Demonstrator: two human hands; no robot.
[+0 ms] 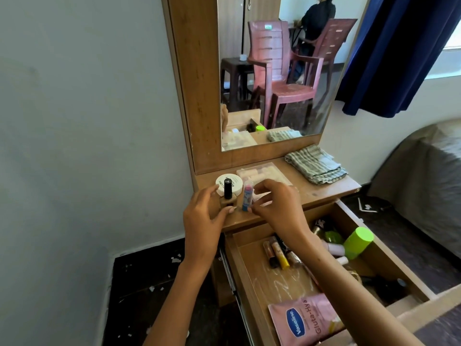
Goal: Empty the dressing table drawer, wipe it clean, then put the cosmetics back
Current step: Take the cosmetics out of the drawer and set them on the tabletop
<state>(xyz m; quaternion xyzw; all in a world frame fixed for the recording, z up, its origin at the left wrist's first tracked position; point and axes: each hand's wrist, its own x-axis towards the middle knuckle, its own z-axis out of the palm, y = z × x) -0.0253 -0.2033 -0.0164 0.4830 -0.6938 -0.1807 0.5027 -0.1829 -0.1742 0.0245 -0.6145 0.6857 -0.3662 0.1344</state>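
Note:
The wooden drawer (252, 290) stands pulled out below the tabletop, still holding lip tubes (278, 254), a green-capped bottle (358, 242) and a pink Vaseline sachet (305, 319). On the tabletop (311, 193), my left hand (203, 218) grips a foundation bottle with a black cap (227, 192), standing upright. My right hand (275, 202) holds a small clear-capped blue tube (247, 196) upright beside it. A white round jar (234, 182) sits just behind both. A clear plastic box (259, 172) lies behind my right hand.
A folded striped cloth (315, 166) lies on the right of the tabletop. The mirror (274, 71) rises behind it. A blue curtain (389, 53) and a grey bed (424, 171) are to the right. The dark floor (139, 283) is littered with white scraps.

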